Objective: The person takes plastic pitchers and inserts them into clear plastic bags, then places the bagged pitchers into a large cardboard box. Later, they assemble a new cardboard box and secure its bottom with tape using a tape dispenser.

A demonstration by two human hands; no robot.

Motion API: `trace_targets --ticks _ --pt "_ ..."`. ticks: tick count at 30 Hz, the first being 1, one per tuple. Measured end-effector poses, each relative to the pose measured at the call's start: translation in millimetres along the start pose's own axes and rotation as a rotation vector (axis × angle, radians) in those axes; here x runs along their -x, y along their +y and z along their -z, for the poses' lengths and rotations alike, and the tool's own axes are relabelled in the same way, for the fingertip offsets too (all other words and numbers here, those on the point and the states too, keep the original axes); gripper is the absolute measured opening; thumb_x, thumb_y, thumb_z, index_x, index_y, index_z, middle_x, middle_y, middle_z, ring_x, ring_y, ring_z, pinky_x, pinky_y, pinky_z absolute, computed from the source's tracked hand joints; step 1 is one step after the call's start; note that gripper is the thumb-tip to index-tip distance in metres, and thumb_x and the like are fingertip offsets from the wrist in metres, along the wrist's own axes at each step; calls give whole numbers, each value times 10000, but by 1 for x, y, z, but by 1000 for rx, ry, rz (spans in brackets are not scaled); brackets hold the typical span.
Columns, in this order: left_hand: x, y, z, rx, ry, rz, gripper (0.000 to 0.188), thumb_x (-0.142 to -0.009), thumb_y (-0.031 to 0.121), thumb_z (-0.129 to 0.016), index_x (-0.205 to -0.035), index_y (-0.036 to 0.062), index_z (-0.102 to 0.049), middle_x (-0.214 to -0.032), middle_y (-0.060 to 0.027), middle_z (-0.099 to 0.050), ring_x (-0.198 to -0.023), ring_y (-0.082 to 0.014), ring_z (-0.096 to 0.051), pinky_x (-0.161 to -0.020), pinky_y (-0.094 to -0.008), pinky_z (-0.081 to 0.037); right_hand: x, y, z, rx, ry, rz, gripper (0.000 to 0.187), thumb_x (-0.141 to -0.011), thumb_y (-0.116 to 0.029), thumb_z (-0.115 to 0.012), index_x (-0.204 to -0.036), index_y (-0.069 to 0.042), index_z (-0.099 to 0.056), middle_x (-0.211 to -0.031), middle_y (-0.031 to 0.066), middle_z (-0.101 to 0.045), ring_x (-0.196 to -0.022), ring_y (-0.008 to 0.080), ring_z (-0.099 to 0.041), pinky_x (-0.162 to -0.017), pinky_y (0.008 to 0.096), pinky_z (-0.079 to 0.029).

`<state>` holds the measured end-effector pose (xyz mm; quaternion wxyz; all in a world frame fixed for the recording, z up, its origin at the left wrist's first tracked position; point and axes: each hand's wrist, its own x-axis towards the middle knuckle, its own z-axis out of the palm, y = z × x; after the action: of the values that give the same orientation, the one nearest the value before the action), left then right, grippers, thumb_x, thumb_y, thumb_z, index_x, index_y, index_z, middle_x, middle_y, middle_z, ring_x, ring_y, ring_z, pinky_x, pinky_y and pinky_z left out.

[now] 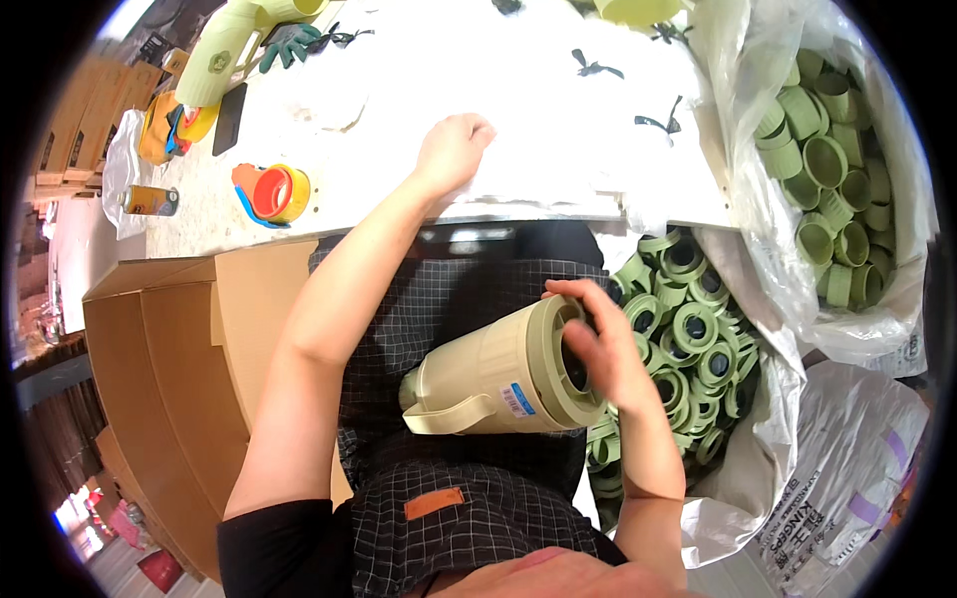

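Note:
A pale green jug (478,374) with a side handle lies on my lap, tilted, its wide ringed end to the right. A small blue and white label is stuck on its side near that end. My right hand (606,344) curves over the ringed end, fingers on the rim and thumb reaching across the opening, slightly blurred. On the bright white table my left hand (454,149) rests with its fingers curled, and whatever may be in them is hidden. My dark checked apron (389,329) lies under the jug.
An open cardboard box (179,369) stands at left. At right are a sack of green rings (695,329) and a plastic bag of green cups (825,162). Tape rolls (281,193), a spray can (152,200), a phone (230,119) and another green jug (214,65) occupy the table's left.

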<state>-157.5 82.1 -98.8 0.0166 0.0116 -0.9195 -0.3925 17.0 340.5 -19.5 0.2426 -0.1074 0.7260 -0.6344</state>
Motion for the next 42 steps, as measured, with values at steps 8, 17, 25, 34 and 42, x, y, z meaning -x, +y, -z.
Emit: trace_targets --ticks 8,17,25,34,42 --pt "73 81 5 613 -351 -33 336 -1035 214 -477 -876 -12 -668 -843 -78 -693 -801 -156 -626 -764 -321 -517 -84 21 1 -162 377 137 153 -894 -71 -725 -985 3 -628 -848 30 -670 -740 92 -595 -714 233 -502" --pt "130 60 14 940 -151 -66 350 -1059 241 -458 -853 -16 -575 -809 -81 -650 -823 -122 -604 -755 -314 -495 -53 30 0 -93 486 295 148 -835 66 -712 -928 -28 -647 -991 90 -712 -851 117 -653 -747 242 -533" --pt "149 33 39 628 -122 142 63 -912 22 -604 -930 66 -562 -798 39 -565 -677 -41 -476 -604 -202 -382 0 79 -21 -56 1163 150 47 -965 -38 -535 -936 -2 -531 -897 83 -570 -777 193 -541 -723 307 -448" --pt "329 33 100 -41 96 -120 467 -730 76 -737 -1147 17 -534 -918 -147 -540 -858 -348 -592 -718 -418 -494 86 78 -127 547 106 330 317 -954 -117 -592 -1192 75 -508 -1177 273 -594 -1138 410 -592 -933 452 -479" --pt "397 13 172 -149 892 469 485 -1017 249 -474 -1415 -28 -462 -1435 -230 -449 -1334 -363 -438 -1115 -449 -349 29 -3 -207 249 -686 425 724 -835 -269 -776 -1390 -32 -375 -1261 234 -605 -1138 409 -609 -937 447 -520"
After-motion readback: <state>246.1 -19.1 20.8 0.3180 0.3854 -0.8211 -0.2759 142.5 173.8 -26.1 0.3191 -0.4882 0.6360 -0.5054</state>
